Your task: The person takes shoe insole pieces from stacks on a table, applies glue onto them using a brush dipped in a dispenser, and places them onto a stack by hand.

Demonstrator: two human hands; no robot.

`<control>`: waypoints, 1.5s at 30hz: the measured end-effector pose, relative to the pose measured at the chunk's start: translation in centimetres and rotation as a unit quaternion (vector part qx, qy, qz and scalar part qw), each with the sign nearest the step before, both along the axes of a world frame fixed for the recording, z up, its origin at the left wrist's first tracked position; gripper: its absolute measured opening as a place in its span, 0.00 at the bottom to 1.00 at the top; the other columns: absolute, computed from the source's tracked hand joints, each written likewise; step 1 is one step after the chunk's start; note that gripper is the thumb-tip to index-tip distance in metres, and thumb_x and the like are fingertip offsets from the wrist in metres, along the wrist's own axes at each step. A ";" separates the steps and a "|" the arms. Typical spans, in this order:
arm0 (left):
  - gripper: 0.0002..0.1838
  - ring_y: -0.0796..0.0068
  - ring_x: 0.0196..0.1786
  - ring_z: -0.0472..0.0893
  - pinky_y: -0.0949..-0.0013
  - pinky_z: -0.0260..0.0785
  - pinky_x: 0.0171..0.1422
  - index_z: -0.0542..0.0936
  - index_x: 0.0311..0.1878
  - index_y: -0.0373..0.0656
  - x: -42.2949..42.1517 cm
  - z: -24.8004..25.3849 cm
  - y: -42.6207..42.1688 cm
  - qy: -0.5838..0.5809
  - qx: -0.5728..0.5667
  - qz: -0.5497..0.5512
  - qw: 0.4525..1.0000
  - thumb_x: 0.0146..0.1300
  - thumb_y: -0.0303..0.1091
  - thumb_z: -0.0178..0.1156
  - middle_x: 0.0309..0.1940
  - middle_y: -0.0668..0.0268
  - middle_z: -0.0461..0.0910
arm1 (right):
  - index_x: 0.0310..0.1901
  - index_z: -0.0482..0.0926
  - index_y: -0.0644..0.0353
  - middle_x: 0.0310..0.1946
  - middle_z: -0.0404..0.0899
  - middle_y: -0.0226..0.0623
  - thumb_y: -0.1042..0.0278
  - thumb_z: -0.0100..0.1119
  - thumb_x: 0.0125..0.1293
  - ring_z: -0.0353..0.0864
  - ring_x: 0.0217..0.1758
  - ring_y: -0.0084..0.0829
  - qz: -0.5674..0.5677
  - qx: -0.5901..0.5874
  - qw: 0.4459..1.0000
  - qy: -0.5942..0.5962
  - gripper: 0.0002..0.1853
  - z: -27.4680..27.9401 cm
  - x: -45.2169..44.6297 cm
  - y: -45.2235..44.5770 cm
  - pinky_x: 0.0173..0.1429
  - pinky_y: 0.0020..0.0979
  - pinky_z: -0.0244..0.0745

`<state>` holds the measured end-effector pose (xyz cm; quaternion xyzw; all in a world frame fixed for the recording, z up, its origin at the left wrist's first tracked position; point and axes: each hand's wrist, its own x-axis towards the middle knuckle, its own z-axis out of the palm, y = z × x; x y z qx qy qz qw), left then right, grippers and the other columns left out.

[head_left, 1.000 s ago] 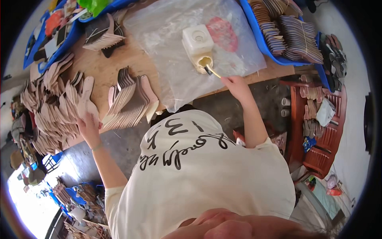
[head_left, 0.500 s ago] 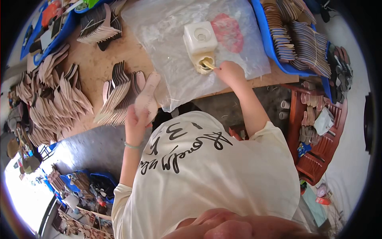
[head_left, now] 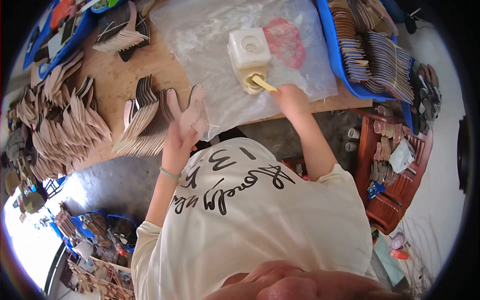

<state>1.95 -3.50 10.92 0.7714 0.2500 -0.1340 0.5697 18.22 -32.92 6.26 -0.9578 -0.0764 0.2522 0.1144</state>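
My left hand (head_left: 177, 147) holds a pale insole-shaped piece (head_left: 194, 114) with small printed marks, at the table's front edge. Closed round a flat yellowish stick (head_left: 265, 84) is my right hand (head_left: 291, 101); the stick's far end is inside the cut opening of a whitish plastic container (head_left: 249, 49), which lies on a clear plastic sheet (head_left: 210, 60). A fanned stack of similar pieces (head_left: 145, 120) stands just left of the held piece. Farther left lies a larger heap of pale pieces (head_left: 67, 125).
A blue crate (head_left: 337, 60) of banded stacks stands at the right. Another bundle (head_left: 122, 37) and a blue tray (head_left: 80, 30) are at the back left. A reddish wooden bench (head_left: 400, 190) with pieces on it is at the lower right.
My left hand has moved right from the left heap with one piece, now beside the plastic sheet. My right hand's stick went deeper into the container, then came partly back out.
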 end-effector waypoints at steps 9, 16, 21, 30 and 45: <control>0.14 0.73 0.22 0.78 0.71 0.70 0.26 0.68 0.48 0.32 1.8 0.1 -0.6 -0.011 0.008 0.010 1.000 0.64 0.30 0.55 0.31 0.57 0.77 | 0.32 0.82 0.60 0.29 0.80 0.47 0.54 0.56 0.61 0.80 0.35 0.50 -0.045 0.066 0.997 -0.019 0.16 0.4 -2.3 -1.4 0.40 0.48 0.72; 0.13 0.75 0.23 0.78 0.74 0.68 0.22 0.67 0.48 0.32 3.0 -2.7 -1.1 -0.028 -0.078 0.087 0.993 0.64 0.28 0.54 0.31 0.58 0.78 | 0.33 0.82 0.59 0.29 0.80 0.46 0.53 0.55 0.63 0.79 0.36 0.50 -0.080 0.097 0.992 -0.007 0.16 0.5 -3.3 -2.0 0.39 0.48 0.72; 0.12 0.73 0.22 0.79 0.74 0.70 0.23 0.66 0.48 0.33 4.1 -4.8 -1.5 0.013 -0.163 0.133 0.977 0.66 0.29 0.53 0.31 0.57 0.78 | 0.37 0.82 0.59 0.26 0.78 0.47 0.53 0.56 0.64 0.79 0.33 0.50 -0.098 0.103 0.990 -0.016 0.17 -1.2 -3.5 -1.4 0.37 0.44 0.71; 0.13 0.69 0.24 0.80 0.72 0.72 0.20 0.68 0.52 0.39 3.2 -7.2 -1.2 0.086 -0.286 0.267 0.916 0.71 0.37 0.50 0.35 0.60 0.78 | 0.36 0.81 0.62 0.22 0.76 0.47 0.57 0.55 0.67 0.73 0.24 0.46 -0.116 0.295 0.948 0.032 0.15 0.9 -5.6 1.5 0.31 0.38 0.68; 0.12 0.79 0.16 0.67 0.79 0.55 0.14 0.69 0.44 0.42 2.0 -8.5 0.6 0.101 -0.322 0.301 0.892 0.72 0.41 0.50 0.26 0.66 0.73 | 0.36 0.82 0.63 0.18 0.73 0.46 0.58 0.59 0.65 0.70 0.19 0.40 0.029 0.343 0.937 0.064 0.14 -0.8 -5.7 10.0 0.27 0.36 0.63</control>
